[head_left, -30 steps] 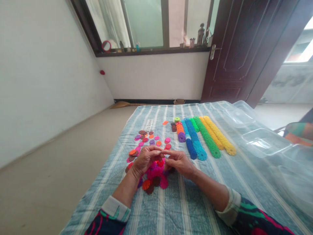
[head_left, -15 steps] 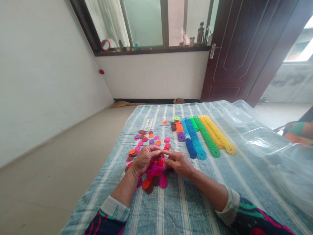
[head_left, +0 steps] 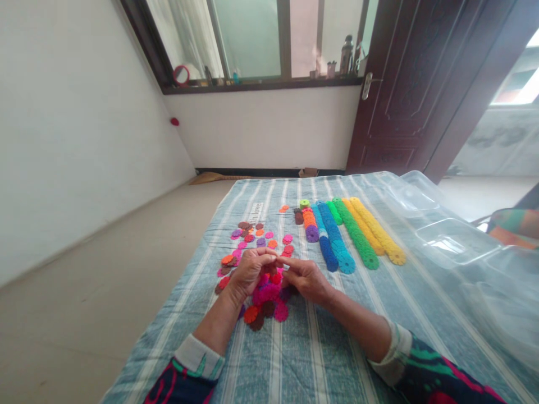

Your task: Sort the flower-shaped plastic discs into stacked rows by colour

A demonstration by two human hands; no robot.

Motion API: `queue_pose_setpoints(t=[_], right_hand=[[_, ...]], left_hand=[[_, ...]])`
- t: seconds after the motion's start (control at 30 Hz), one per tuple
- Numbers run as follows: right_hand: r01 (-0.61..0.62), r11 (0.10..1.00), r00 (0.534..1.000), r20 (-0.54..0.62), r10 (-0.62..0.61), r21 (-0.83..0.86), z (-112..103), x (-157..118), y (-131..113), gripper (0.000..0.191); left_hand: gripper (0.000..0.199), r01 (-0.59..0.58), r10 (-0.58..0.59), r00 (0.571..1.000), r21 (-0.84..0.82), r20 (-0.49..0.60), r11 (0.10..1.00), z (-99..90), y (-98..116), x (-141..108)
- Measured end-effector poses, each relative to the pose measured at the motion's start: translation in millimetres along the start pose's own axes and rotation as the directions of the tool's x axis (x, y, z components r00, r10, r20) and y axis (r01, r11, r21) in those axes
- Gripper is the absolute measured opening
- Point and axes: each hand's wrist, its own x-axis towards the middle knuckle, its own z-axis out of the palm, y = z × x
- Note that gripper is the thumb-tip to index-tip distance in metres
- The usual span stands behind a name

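Above a loose pile of notched plastic discs point(head_left: 267, 293) in pink, purple, orange and brown, my two hands meet at the fingertips. The thumb and fingers of my left hand point(head_left: 251, 272) are pinched together. From the other side my right hand point(head_left: 309, 280) is closed too, its index finger reaching to the left fingertips. What they hold between them is small and mostly hidden by the fingers. More loose discs point(head_left: 227, 260) lie scattered left of and beyond my hands.
Right of my hands lie rows of stacked discs: purple-orange point(head_left: 310, 224), blue point(head_left: 332, 233), green point(head_left: 357, 238) and yellow point(head_left: 379, 230). Clear plastic boxes point(head_left: 457, 241) stand at the right on the striped cloth point(head_left: 202, 336). The bed or table edge runs along the left.
Almost nothing differs. Both hands stay pinched together over the pile, with only a slight shift of the fingers, and the view has tilted a little.
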Motion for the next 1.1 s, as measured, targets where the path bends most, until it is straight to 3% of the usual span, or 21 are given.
queue_pose_setpoints(t=[0.2, 1.1], right_hand=[[-0.012, 0.999, 1.000, 0.015, 0.012, 0.032, -1.1, 0.4, -6.5, 0.047], [-0.008, 1.000, 1.000, 0.004, 0.008, 0.026, -1.1, 1.0, -5.9, 0.049]], left_hand=[[0.016, 0.025, -0.022, 0.998, -0.045, 0.064, 0.999, -7.2, -1.9, 1.1], [0.013, -0.048, 0.049, 0.999, -0.019, 0.007, 0.999, -1.2, -2.9, 1.5]])
